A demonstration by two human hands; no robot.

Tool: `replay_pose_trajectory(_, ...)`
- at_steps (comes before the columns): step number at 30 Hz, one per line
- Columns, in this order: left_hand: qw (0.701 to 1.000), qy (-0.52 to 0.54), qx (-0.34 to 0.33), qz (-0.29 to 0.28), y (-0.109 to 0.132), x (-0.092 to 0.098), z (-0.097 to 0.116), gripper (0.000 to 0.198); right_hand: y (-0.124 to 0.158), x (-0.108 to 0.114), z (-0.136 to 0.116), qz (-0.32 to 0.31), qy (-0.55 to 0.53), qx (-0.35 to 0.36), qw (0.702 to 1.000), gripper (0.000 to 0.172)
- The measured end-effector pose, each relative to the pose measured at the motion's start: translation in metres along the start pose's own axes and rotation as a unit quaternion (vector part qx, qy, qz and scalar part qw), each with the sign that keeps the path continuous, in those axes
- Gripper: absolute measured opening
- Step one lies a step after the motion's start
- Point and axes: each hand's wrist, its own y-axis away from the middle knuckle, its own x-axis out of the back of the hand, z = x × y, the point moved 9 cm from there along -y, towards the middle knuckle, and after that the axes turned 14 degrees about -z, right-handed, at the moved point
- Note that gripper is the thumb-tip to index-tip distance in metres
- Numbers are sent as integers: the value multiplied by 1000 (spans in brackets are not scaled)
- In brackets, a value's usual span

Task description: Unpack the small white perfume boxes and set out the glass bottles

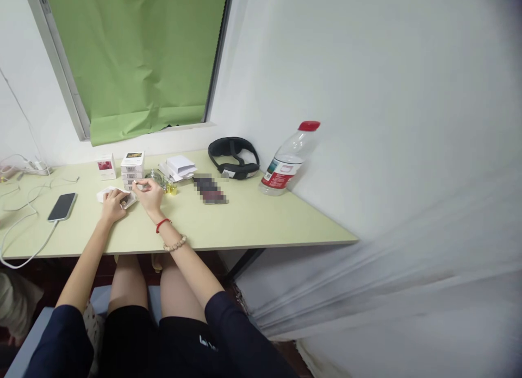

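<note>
My left hand [113,205] is closed over a small white carton [105,192] lying on the table, its fingers curled on top. Something small and brownish shows at the carton's end by my thumb. Just to the right, my right hand [149,195] is raised in a pinch, with a tiny item at its fingertips that I cannot make out. Behind it stands a stack of white boxes [132,166] with printed labels. Small yellow bottles [173,189] and a clear glass object [154,174] sit beside the right hand, partly hidden by it.
A single box with a pink picture [106,167] stands left of the stack. Folded white papers [179,168], a black headband-like device [234,171], a pixelated dark item [210,189] and a red-capped bottle [281,168] lie rightward. A phone [62,207] with its cable is at left.
</note>
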Motion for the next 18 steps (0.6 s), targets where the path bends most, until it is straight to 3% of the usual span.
replay_pose_trajectory(4,1000,0,4,-6,0,-1,1,55,-10,12,7,12,6,39,999,22)
replay_pose_trajectory(12,1000,2,1,-4,0,-2,1,54,-24,69,60,73,-31,-37,996,29)
replay_pose_trajectory(18,1000,7,0,-6,0,0,1,55,-19,81,80,93,-88,-94,987,36)
